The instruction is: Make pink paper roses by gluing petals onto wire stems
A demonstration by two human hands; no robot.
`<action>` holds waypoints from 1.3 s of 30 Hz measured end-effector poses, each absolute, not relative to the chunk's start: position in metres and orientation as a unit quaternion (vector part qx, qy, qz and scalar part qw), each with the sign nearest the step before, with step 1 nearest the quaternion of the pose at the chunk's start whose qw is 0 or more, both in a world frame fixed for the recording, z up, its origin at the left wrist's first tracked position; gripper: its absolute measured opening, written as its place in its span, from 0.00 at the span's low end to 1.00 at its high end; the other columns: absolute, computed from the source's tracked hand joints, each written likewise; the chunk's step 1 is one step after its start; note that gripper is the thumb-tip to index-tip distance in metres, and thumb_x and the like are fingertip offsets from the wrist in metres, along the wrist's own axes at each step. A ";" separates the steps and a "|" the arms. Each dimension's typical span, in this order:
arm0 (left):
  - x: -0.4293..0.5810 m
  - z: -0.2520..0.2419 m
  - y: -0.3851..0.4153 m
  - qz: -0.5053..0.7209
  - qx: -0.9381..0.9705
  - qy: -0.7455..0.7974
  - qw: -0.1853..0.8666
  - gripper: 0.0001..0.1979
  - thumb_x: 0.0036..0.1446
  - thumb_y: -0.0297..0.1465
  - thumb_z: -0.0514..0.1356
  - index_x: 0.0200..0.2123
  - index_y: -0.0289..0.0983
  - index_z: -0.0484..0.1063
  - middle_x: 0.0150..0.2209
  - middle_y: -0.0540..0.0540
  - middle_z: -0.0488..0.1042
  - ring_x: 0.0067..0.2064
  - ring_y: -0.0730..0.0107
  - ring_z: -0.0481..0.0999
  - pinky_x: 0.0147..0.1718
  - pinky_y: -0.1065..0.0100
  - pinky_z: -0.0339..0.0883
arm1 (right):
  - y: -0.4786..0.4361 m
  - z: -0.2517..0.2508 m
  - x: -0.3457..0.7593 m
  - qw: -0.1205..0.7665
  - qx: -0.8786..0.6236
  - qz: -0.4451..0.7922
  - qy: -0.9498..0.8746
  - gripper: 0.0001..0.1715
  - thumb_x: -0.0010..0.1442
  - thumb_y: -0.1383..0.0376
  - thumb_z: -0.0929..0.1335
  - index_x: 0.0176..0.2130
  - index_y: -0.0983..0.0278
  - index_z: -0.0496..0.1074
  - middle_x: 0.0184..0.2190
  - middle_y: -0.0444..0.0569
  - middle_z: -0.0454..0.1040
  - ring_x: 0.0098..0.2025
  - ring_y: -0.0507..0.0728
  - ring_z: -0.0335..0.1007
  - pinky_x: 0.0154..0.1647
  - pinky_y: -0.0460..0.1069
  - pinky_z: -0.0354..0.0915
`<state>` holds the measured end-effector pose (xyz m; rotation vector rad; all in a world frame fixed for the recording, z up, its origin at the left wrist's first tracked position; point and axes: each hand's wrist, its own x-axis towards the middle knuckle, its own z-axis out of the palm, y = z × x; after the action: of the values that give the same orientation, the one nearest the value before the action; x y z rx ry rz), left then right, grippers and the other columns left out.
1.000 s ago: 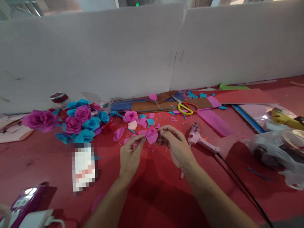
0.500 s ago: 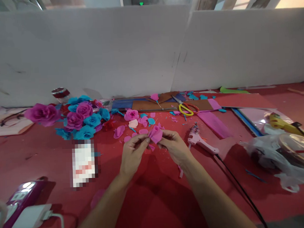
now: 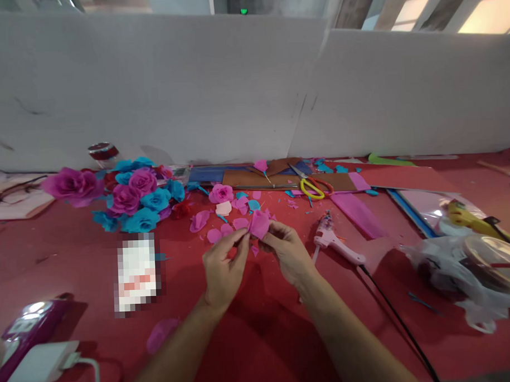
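Between my two hands is a pink paper flower [image 3: 259, 224], held above the red table. My left hand [image 3: 226, 259] pinches its left edge between thumb and fingertips. The fingers of my right hand [image 3: 288, 248] are closed around its right and lower side, so that part is hidden. Loose pink petals [image 3: 214, 235] lie just beyond my left hand, with a finished pink rose [image 3: 220, 193] behind them. A pink glue gun [image 3: 334, 241] rests to the right of my right hand.
Scissors [image 3: 312, 188] with yellow and orange handles lie on brown paper at the back. A bunch of pink and blue paper roses [image 3: 140, 200] stands left. Plastic-wrapped tape [image 3: 487, 266] sits right. A white charger [image 3: 43, 363] is front left, and a white partition [image 3: 171, 88] closes the back.
The flower has turned a little in my fingers, and my left hand's pinch has shifted along its edge. The whole view has tilted slightly.
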<state>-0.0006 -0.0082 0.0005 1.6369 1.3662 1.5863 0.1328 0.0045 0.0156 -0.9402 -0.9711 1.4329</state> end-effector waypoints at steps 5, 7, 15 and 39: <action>0.002 0.004 -0.002 0.629 0.432 0.500 0.409 0.08 0.49 0.32 0.65 0.35 0.41 0.79 0.36 0.47 0.79 0.39 0.68 0.76 0.42 0.66 0.67 | -0.001 0.007 0.121 0.558 -0.435 0.542 -0.453 0.10 0.48 0.64 0.72 0.34 0.61 0.76 0.30 0.44 0.75 0.31 0.51 0.66 0.35 0.47 0.62; 0.005 0.003 0.001 0.646 0.342 0.460 0.504 0.09 0.46 0.32 0.67 0.34 0.40 0.79 0.37 0.47 0.78 0.39 0.69 0.76 0.41 0.67 0.67 | -0.002 0.004 0.116 0.551 -0.459 0.510 -0.476 0.11 0.48 0.65 0.72 0.35 0.62 0.76 0.32 0.46 0.76 0.33 0.53 0.68 0.37 0.48 0.63; 0.010 0.009 -0.001 0.623 0.201 0.397 0.643 0.09 0.37 0.27 0.71 0.27 0.37 0.78 0.30 0.50 0.77 0.34 0.75 0.74 0.36 0.72 0.66 | -0.003 -0.001 0.109 0.553 -0.423 0.520 -0.494 0.07 0.52 0.63 0.69 0.31 0.63 0.77 0.28 0.46 0.77 0.31 0.53 0.70 0.38 0.50 0.66; -0.010 0.015 0.008 0.600 0.326 0.386 0.620 0.15 0.43 0.24 0.66 0.37 0.38 0.70 0.29 0.54 0.72 0.30 0.80 0.71 0.30 0.76 0.64 | -0.004 0.005 0.113 0.492 -0.430 0.587 -0.479 0.06 0.47 0.63 0.73 0.29 0.62 0.79 0.25 0.44 0.75 0.28 0.51 0.67 0.35 0.48 0.64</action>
<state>-0.0105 0.0079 0.0154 0.7495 0.8880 1.3804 0.1135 -0.0042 0.0050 -1.0427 -1.1627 1.4237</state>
